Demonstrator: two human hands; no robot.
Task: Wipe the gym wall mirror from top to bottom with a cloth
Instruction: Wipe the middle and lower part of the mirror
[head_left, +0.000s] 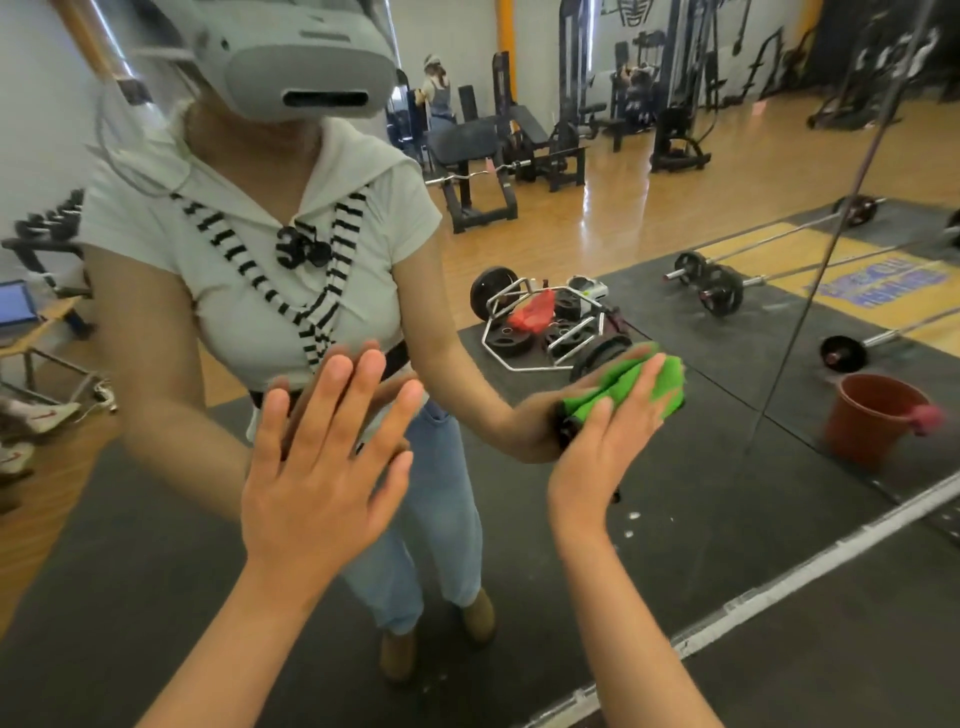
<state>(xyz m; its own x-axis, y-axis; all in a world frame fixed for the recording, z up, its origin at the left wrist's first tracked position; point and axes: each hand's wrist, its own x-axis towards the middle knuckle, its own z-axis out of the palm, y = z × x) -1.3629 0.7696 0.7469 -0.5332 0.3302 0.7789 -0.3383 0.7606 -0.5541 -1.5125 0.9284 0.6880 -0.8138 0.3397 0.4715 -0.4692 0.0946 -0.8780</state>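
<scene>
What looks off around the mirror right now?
The bare left hand appears flat against the mirror, likely leaving prints. White specks sit below the right hand and cloth.

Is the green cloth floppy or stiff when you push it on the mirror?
Probably floppy: the green cloth is bunched in soft folds under the right hand. It likely weighs little, since the flat hand alone pins it to the mirror. It should slide easily on smooth glass.

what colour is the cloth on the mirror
Bright green; the head view shows the cloth pressed to the mirror under the right hand.
</scene>
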